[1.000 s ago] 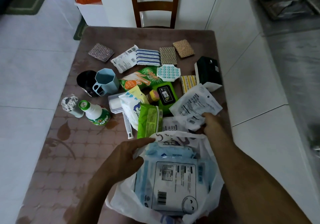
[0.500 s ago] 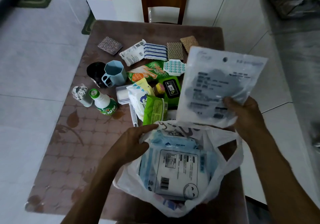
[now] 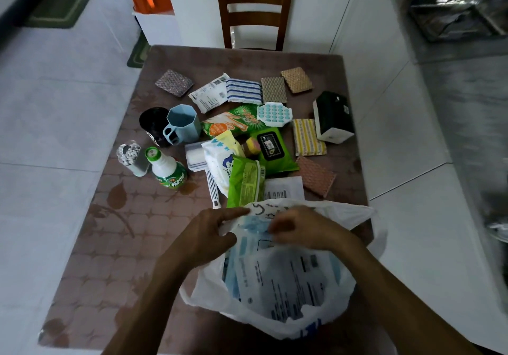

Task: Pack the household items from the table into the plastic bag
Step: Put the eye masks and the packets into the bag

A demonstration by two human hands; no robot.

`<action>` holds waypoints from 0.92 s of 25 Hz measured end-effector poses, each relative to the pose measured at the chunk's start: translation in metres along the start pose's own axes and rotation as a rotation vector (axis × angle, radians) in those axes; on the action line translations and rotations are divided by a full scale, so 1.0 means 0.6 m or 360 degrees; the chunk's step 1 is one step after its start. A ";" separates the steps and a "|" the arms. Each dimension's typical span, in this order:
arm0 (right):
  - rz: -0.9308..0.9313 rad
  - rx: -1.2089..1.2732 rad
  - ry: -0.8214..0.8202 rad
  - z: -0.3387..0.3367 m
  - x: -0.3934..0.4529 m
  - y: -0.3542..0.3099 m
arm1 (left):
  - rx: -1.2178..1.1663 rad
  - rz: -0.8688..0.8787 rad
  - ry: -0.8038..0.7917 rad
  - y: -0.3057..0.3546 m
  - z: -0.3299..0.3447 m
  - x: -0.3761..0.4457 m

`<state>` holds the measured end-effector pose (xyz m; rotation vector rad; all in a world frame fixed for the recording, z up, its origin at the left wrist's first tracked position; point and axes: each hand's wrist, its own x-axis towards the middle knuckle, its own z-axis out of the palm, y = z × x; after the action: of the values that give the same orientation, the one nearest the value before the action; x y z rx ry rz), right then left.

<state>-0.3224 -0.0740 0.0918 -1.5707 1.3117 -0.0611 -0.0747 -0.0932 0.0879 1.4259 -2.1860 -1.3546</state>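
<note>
Lower centre: left hand [image 3: 209,233] pinching plastic bag [image 3: 343,214] rim; right hand [image 3: 305,228] fingers curled over white packet [image 3: 286,280] inside bag, grasp unclear.

Brown tablecloth [image 3: 132,244] with a tile-and-leaf print; white plastic bag [image 3: 343,214] with black marks; pale blue octagonal cup [image 3: 183,123]; black cup [image 3: 151,121]; blue-and-white striped cloth [image 3: 243,90]; green wipes pack [image 3: 246,184]; white bottle [image 3: 167,169] with green label and cap; yellow striped sponge [image 3: 307,137]; dark green-and-white box [image 3: 334,117]
</note>
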 end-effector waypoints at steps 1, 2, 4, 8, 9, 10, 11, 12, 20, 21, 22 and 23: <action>0.0026 0.0341 0.0344 -0.012 0.011 0.006 | 0.0029 0.0004 0.0013 0.001 0.005 -0.003; 0.0115 0.0515 0.0722 -0.027 0.031 0.021 | 0.0045 0.0001 0.0036 0.004 0.009 -0.005; 0.0413 0.0417 0.1168 -0.052 0.079 0.063 | 0.0054 0.0004 0.0084 0.012 0.014 -0.008; 0.1067 0.0794 0.0952 -0.038 0.151 0.107 | 0.0078 0.0008 0.0084 0.020 0.018 -0.007; 0.1120 0.0982 0.0922 -0.027 0.161 0.107 | 0.0067 -0.0002 0.0086 0.017 0.018 -0.007; 0.1126 0.1036 0.0907 -0.016 0.171 0.107 | 0.0051 -0.0015 0.0091 0.014 0.018 -0.007; 0.1107 0.0943 0.0875 -0.005 0.181 0.106 | 0.0039 -0.0021 0.0093 0.011 0.018 -0.008; 0.1072 0.0757 0.0853 0.002 0.187 0.105 | 0.0031 -0.0024 0.0090 0.009 0.019 -0.008; 0.0576 0.0215 0.0754 0.005 0.173 0.107 | 0.0005 -0.0054 0.0080 0.015 0.023 -0.009; 0.0521 0.0189 0.0899 0.007 0.169 0.101 | 0.0010 -0.0049 0.0082 0.017 0.021 -0.008; 0.0478 0.0237 0.1051 0.003 0.161 0.091 | 0.0011 -0.0044 0.0087 0.018 0.016 -0.008; 0.0453 0.0362 0.1214 -0.008 0.146 0.081 | 0.0007 -0.0043 0.0092 0.017 0.011 -0.006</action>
<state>-0.3240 -0.1354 0.0126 -1.1800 2.0207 -0.6591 -0.0830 -0.0854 0.0933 1.4822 -2.1427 -1.3014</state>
